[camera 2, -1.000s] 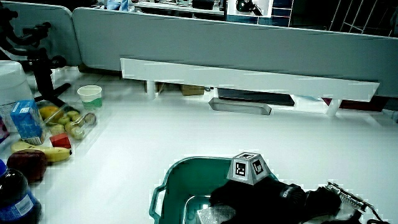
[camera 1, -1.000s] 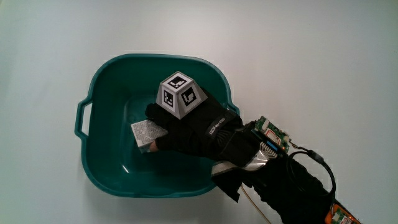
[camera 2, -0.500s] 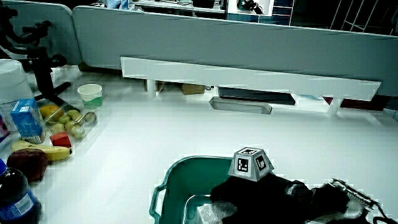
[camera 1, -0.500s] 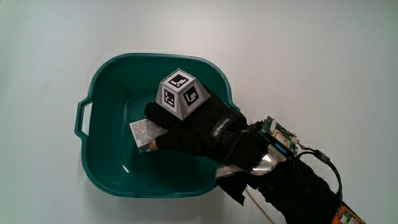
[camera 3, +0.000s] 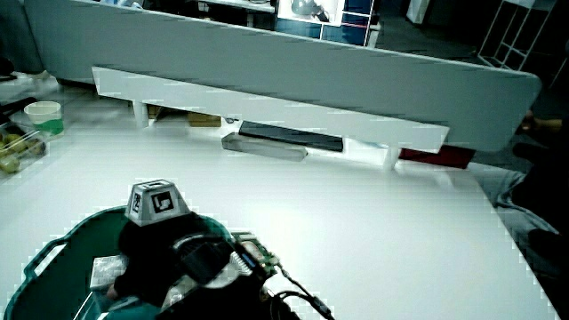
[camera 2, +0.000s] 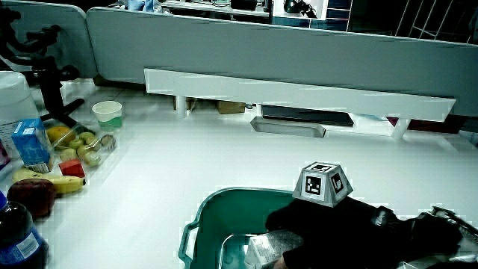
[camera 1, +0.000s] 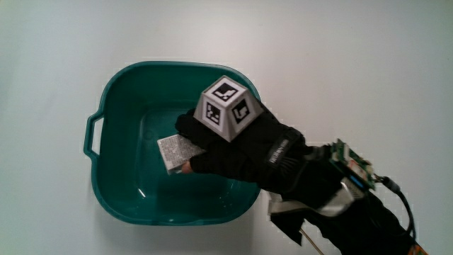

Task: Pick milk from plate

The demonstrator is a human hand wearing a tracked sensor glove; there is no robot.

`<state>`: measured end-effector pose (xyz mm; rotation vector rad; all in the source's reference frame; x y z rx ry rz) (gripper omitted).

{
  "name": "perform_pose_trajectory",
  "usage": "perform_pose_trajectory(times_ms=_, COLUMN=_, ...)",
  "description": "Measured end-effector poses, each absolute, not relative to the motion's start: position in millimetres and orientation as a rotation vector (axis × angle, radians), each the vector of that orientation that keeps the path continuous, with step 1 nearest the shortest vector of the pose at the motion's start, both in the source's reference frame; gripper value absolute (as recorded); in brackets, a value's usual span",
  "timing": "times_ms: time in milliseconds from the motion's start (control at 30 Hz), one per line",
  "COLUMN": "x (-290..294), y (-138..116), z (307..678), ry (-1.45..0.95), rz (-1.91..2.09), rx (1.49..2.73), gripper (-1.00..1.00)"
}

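Note:
A small silver-grey milk carton (camera 1: 175,152) is inside a teal basin (camera 1: 106,106) with a handle. The black-gloved hand (camera 1: 190,147), patterned cube on its back, reaches into the basin and is shut on the carton, fingers on one end and thumb under it. In a side view the milk carton (camera 2: 272,245) hangs tilted above the floor of the basin (camera 2: 216,203), held by the hand (camera 2: 287,237). Another side view shows the hand (camera 3: 120,271) and the milk carton (camera 3: 107,267) within the basin (camera 3: 49,256). The forearm crosses the basin's rim nearest the person.
Near the table's edge in a side view lie a blue carton (camera 2: 31,142), a banana (camera 2: 63,182), other fruit (camera 2: 82,146), a dark bottle (camera 2: 19,237) and a green-banded cup (camera 2: 109,116). A grey flat tray (camera 2: 288,127) rests by the low partition (camera 2: 299,52).
The hand has risen with the milk carton in it and drawn back a little toward the forearm's side of the basin. The carton is tilted and off the basin floor.

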<state>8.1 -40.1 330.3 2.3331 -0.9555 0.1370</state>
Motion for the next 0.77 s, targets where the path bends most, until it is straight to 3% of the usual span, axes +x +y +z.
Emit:
perform_pose_trajectory(times_ms=33, x=11, y=-40, z=328, ry=-0.987, rz=0.266, rx=2.260, gripper=1.00)
perform_pose_trajectory(times_ms=133, x=21, y=-41, z=322, ry=-0.985, rz=0.197, rx=2.273, gripper=1.00)
perform_pose_trajectory(times_ms=167, x=25, y=-42, z=315, ry=-0.954, rz=0.205, rx=2.338, gripper=1.00)
perform_pose_trajectory(times_ms=467, x=55, y=-47, z=311, ry=-0.913, rz=0.257, rx=2.299, gripper=1.00)
perform_pose_trajectory(times_ms=500, x=59, y=-48, z=306, ry=-0.866, rz=0.233, rx=2.364, gripper=1.00)
perform_pose_trajectory(times_ms=567, x=68, y=-50, z=310, ry=-0.879, rz=0.245, rx=2.306, gripper=1.00)
perform_pose_trajectory(times_ms=633, x=74, y=-52, z=298, ry=-0.840, rz=0.212, rx=2.395, gripper=1.00)
perform_pose_trajectory(times_ms=767, x=88, y=-57, z=300, ry=-0.795, rz=0.203, rx=2.392, gripper=1.00)
